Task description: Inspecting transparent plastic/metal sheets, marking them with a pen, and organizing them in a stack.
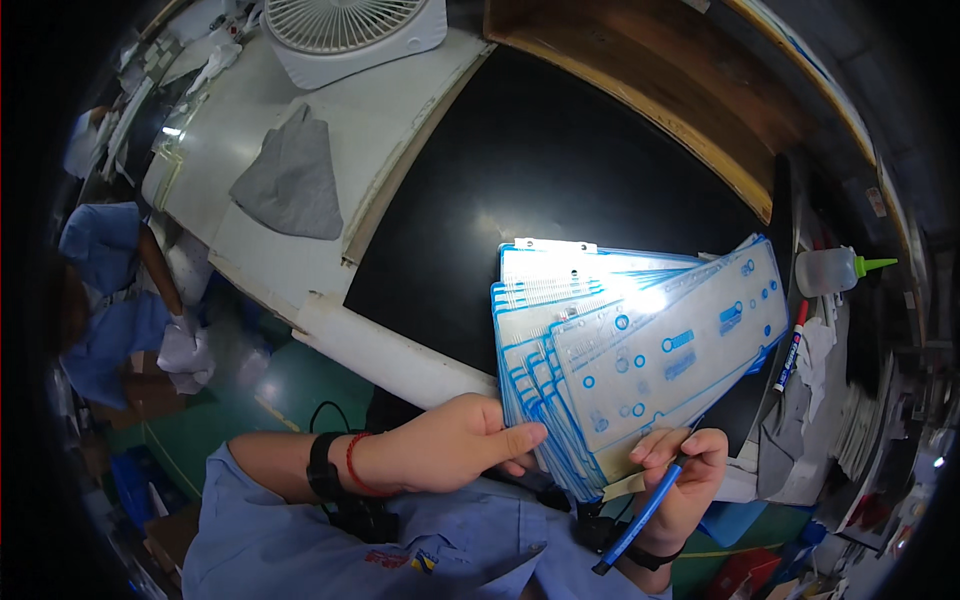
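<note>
A fanned stack of flat pale panels point(665, 350) with blue edges, holes and cut-outs lies over the near right part of a black mat. My left hand point(455, 440) pinches the stack's near left edge, thumb on top and fingers partly hidden below. At the near edge, my right hand point(685, 480) has curled fingers around a slim blue pen-like stick point(645, 515) with a dark lower end. Its fingertips rest against the panels' near edge. Beside them a small pale yellow strip point(625, 487) pokes out. Glare whitens part of the top panel.
The black mat point(450, 190) is bordered by a wooden ledge point(650, 100) at the back. A white fan point(350, 35) and grey cloth point(295, 175) are on the left table. Rightward are a green-tipped bottle point(830, 272) and a marker point(792, 350). Another person point(110, 270) sits far left.
</note>
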Demonstrator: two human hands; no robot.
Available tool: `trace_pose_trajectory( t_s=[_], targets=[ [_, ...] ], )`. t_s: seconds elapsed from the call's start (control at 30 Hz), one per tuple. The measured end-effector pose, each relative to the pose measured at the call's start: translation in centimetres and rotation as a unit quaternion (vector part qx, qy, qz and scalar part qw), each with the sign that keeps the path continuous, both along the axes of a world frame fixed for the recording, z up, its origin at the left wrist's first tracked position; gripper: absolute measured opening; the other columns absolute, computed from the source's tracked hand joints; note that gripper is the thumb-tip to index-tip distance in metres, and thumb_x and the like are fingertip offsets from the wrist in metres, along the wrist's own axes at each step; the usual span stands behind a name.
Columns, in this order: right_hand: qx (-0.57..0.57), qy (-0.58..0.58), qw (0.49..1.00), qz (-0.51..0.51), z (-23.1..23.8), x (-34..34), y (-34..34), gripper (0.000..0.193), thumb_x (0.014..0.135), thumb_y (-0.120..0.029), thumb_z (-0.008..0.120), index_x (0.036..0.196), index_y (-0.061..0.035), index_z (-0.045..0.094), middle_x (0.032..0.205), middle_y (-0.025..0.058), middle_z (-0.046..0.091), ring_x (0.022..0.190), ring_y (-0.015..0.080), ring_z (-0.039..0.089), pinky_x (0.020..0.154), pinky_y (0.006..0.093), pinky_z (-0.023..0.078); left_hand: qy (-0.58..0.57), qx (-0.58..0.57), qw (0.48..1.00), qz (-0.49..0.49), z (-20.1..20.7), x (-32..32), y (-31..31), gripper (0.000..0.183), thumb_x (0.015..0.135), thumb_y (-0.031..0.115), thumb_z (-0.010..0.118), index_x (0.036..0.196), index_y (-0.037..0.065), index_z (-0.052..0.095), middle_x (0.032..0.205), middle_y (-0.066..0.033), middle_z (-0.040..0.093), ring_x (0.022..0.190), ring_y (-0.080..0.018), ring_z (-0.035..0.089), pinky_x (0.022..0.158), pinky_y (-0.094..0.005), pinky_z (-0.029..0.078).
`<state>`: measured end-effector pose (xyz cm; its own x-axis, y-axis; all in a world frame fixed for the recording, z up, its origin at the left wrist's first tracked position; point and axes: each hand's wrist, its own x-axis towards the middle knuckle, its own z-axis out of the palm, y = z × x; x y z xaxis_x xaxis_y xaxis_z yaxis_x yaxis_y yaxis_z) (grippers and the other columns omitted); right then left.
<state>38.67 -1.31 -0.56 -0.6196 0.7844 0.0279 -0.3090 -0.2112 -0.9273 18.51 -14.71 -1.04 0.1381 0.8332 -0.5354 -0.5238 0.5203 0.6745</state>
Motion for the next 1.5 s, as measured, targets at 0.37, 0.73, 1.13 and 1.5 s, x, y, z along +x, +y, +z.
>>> trace_pose_trajectory(
  t_s=[0.37,0.73,1.13,1.5],
  targets=[
    [-0.001,0.015,1.0,0.013,-0.5,-0.2,-0.1,0.039,0.078,0.003,0.075,0.102,-0.0055,0.045,0.086,0.013,0.063,0.084,0.0258,0.064,0.081,0.0394,0.052,-0.122,-0.054,0.989,0.064,0.1,0.2,-0.1,0.038,0.105,0.027,0.039,0.122,-0.003,0.055,0.118,-0.0119,0.063,0.104,-0.0162,0.062,0.089,-0.0288,0.05],
    [0.01,0.014,1.0,0.011,-0.7,-0.1,-0.1,0.039,0.078,0.003,0.075,0.102,-0.0059,0.045,0.085,0.0135,0.063,0.084,0.0254,0.064,0.08,0.0386,0.051,0.012,0.01,1.0,0.004,0.6,0.3,0.0,0.042,0.105,0.033,0.038,0.119,-0.002,0.057,0.114,-0.0099,0.066,0.101,-0.0148,0.064,0.085,-0.0267,0.05],
    [-0.003,0.008,1.0,0.006,-0.5,-0.4,-0.4,0.041,0.077,0.003,0.075,0.103,-0.0061,0.045,0.084,0.013,0.063,0.084,0.0252,0.064,0.08,0.0375,0.051,0.023,0.013,1.0,-0.001,0.3,0.1,-0.2,0.047,0.105,0.036,0.036,0.113,-0.004,0.06,0.104,-0.0113,0.069,0.097,-0.0147,0.066,0.083,-0.0265,0.051],
    [-0.002,0.028,0.999,-0.017,-0.5,0.6,0.2,0.041,0.077,0.003,0.076,0.102,-0.0064,0.045,0.083,0.0118,0.062,0.082,0.0245,0.063,0.079,0.0364,0.051,0.025,0.018,1.0,0.0,0.3,0.6,0.1,0.032,0.1,0.027,0.052,0.115,0.001,0.063,0.101,-0.0054,0.069,0.086,-0.0085,0.061,0.079,-0.0245,0.05]
  ],
)
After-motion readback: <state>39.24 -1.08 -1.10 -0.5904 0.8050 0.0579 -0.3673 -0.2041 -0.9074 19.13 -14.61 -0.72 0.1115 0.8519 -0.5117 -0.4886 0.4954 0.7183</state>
